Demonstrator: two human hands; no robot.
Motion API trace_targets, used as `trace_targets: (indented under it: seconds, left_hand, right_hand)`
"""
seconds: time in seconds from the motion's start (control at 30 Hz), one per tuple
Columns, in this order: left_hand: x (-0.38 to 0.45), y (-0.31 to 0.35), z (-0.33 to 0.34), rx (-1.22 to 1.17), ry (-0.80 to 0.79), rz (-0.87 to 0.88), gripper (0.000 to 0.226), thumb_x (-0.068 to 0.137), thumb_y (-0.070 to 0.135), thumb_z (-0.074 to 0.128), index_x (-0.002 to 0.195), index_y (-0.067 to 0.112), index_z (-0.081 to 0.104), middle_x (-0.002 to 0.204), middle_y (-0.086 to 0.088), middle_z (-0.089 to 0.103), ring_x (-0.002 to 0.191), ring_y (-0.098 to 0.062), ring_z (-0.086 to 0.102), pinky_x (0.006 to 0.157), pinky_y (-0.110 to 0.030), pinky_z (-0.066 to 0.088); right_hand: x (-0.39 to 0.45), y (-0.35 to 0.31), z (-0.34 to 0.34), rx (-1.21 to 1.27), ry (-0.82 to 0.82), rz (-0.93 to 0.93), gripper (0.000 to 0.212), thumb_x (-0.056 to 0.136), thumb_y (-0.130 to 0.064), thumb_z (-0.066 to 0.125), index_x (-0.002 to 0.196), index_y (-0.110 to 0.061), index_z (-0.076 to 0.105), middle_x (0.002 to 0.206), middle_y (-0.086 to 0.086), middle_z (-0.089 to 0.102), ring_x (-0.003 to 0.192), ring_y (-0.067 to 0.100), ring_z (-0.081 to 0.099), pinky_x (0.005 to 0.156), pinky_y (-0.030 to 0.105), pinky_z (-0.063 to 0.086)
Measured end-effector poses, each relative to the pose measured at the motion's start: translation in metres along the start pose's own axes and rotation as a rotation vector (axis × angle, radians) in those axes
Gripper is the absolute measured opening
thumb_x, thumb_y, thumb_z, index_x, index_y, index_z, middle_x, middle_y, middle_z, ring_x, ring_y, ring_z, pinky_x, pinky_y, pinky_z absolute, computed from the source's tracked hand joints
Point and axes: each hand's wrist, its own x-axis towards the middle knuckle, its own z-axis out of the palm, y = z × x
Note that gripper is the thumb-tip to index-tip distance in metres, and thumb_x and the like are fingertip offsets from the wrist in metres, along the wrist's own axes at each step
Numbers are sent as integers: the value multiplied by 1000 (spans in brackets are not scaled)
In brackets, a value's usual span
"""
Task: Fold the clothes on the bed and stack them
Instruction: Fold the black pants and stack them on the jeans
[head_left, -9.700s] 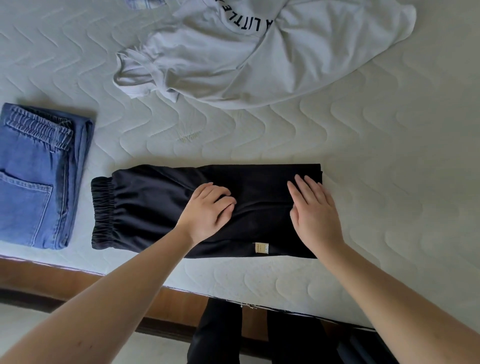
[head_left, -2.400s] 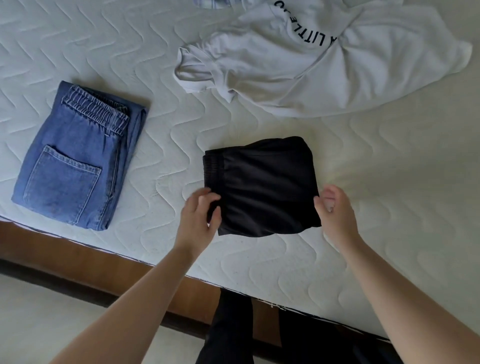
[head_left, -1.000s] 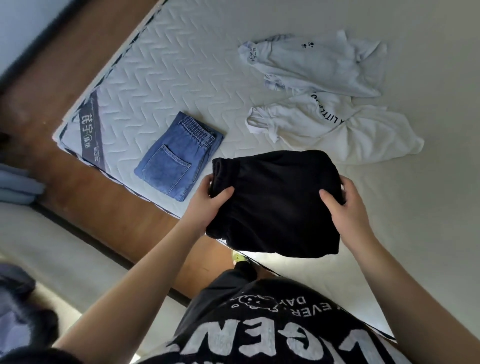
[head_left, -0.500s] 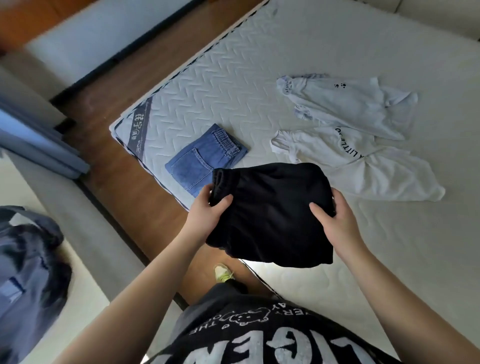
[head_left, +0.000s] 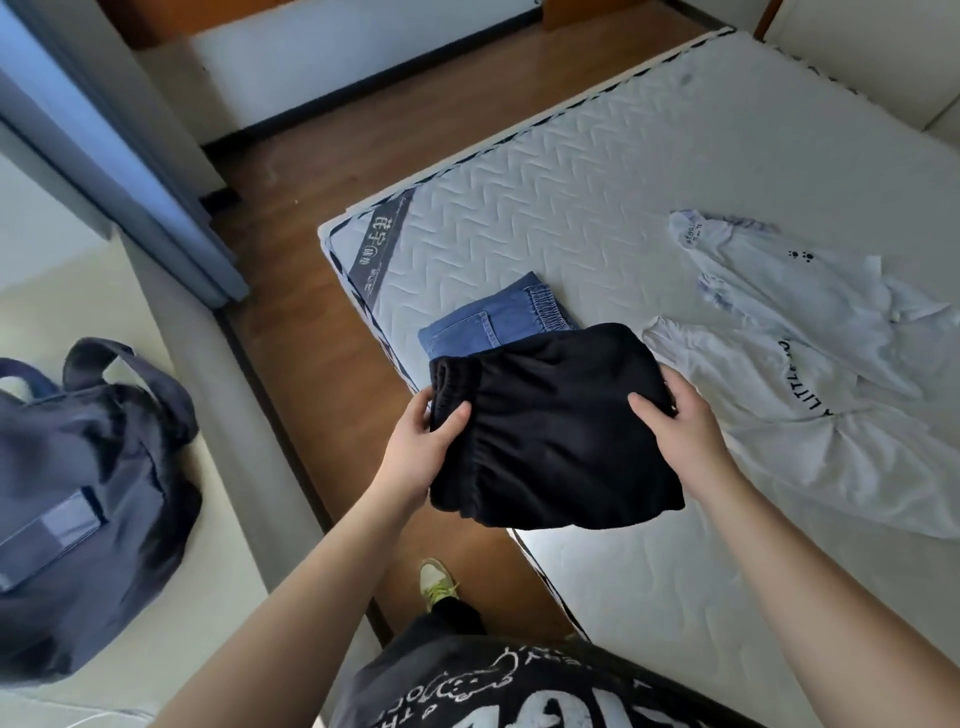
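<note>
Gripping the folded black trousers (head_left: 550, 431) at centre frame, the left hand (head_left: 421, 447) clamps the gathered waistband edge, thumb on top and fingers tucked out of sight beneath. The right hand (head_left: 680, 431) holds the opposite edge the same way, thumb lying across the top of the fabric and the other fingers curled under it. The bundle hangs in the air between both hands, lifted off the mattress (head_left: 597, 208) and covering the near corner of the folded blue jeans (head_left: 493, 322), which lie just above it in the frame, close to the mattress edge.

The mattress is white and quilted in a zigzag pattern, with a dark label band (head_left: 379, 244) across its corner. It fills the right half of the frame. A wooden floor (head_left: 322, 338) runs along its left side.

At right, two white shirts lie unfolded and wrinkled: one with black lettering (head_left: 810, 415), and above it another with small paw prints (head_left: 795, 280). A dark blue bag (head_left: 78, 493) sits at lower left on a pale surface. At bottom centre show the person's black printed shirt (head_left: 493, 691) and one shoe (head_left: 436, 582).
</note>
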Motion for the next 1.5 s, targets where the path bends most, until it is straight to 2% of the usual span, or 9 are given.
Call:
trace_targets:
  seconds: [0.2,0.33,0.53,0.73,0.83,1.03,1.27,1.4,1.5]
  left_hand:
    - [42,7,-51,-93,-42,-59,39,73,50,79,107,51,62,108,17,71,100,-8,69,90,-35,55]
    - [69,9,-66,-114,-67,-103,44,82,40,75,122,42,57,117,11,68,101,-9,69,91,-35,55]
    - [114,1,-74,-177,-123,-141,40,89,22,70,122,42,58,122,6,67,108,-16,67,89,-35,56]
    - [174,-16,-61,-265,-51,-179,36,91,18,66,117,43,61,123,6,67,110,-15,66,81,-26,57]
    - [214,-31,-49,-303,-15,-211,40,89,20,68,122,40,58,124,5,67,111,-17,66,82,-27,56]
    - [291,-84,-22,-346,74,-264,42,90,16,67,126,35,57,126,4,66,116,-19,63,96,-39,52]
    - [351,-140,-15,-392,163,-329,46,93,16,65,132,37,53,123,10,66,109,-14,66,98,-43,52]
    - [369,-160,-14,-412,185,-308,47,93,13,65,133,33,52,127,4,64,115,-20,64,97,-44,52]
    - [373,-167,-17,-370,217,-334,51,92,16,67,136,35,48,129,3,62,114,-21,64,93,-44,55]
  right_hand:
    - [41,-29,56,-30,15,-12,35,92,-30,62,121,-48,56,113,-29,64,103,-8,61,78,5,46]
    - [62,-33,74,-40,31,5,35,92,-32,61,122,-48,55,116,-28,64,108,-7,59,90,19,45]
    - [108,-22,89,-91,-8,19,39,95,-29,59,133,-35,53,124,-20,62,116,-2,57,105,32,45]
    - [186,4,105,-120,-63,39,45,96,-27,59,140,-24,49,137,-9,56,128,8,51,111,39,39]
    - [230,20,112,-161,-39,16,42,96,-28,58,138,-24,51,134,-12,58,125,4,52,110,35,41]
    - [308,81,135,-232,-4,-34,40,97,-27,58,136,-22,54,133,-12,59,120,-5,52,101,7,36]
    - [366,154,160,-285,-47,-25,42,96,-29,58,138,-24,53,130,-22,53,119,-10,46,98,-1,31]
    - [387,180,170,-325,-48,-58,43,97,-30,57,139,-25,51,125,-33,47,111,-27,39,94,-5,26]
    - [399,190,175,-399,-67,-80,45,98,-28,55,141,-22,48,135,-17,52,122,-9,44,104,10,31]
